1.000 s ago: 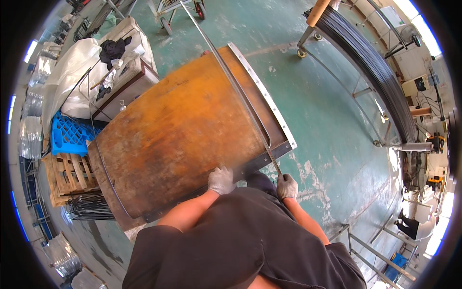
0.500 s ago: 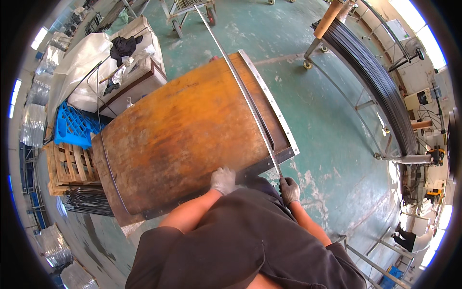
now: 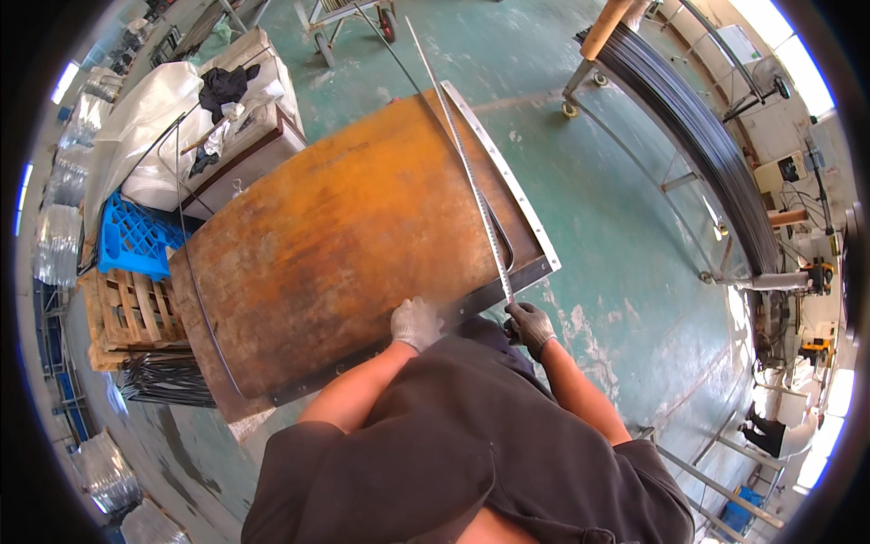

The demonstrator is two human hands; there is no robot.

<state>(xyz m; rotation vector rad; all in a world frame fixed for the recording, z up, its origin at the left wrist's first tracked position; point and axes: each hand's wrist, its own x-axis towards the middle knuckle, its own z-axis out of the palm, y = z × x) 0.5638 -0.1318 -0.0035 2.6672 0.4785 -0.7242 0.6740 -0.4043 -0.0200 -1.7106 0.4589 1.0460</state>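
Note:
In my gloved right hand (image 3: 530, 328), closed just off the table's near right corner, is the end of a tape measure; its case is hidden by the fingers. The pale tape measure blade (image 3: 478, 195) runs from there across the table and past its far edge. Close by it lies a dark thin metal rod (image 3: 497, 220), bent round near the table's near edge and crossing under the blade farther out. My gloved left hand (image 3: 417, 324) rests on the near edge of the rusty brown table (image 3: 308, 236); blur hides how its fingers are set.
Another dark rod (image 3: 207, 317) curves along the table's left end. Leftward are a blue plastic crate (image 3: 136, 238), a wooden pallet (image 3: 131, 313) and a covered stack. A wheeled rack carries a bundle of long dark rods (image 3: 693, 136) on the right. A light drilled strip (image 3: 498, 168) edges the table.
My right hand has moved up and slightly left, closer to the table edge. The blade's far end has swung right, away from the rod. The left hand stays at the edge.

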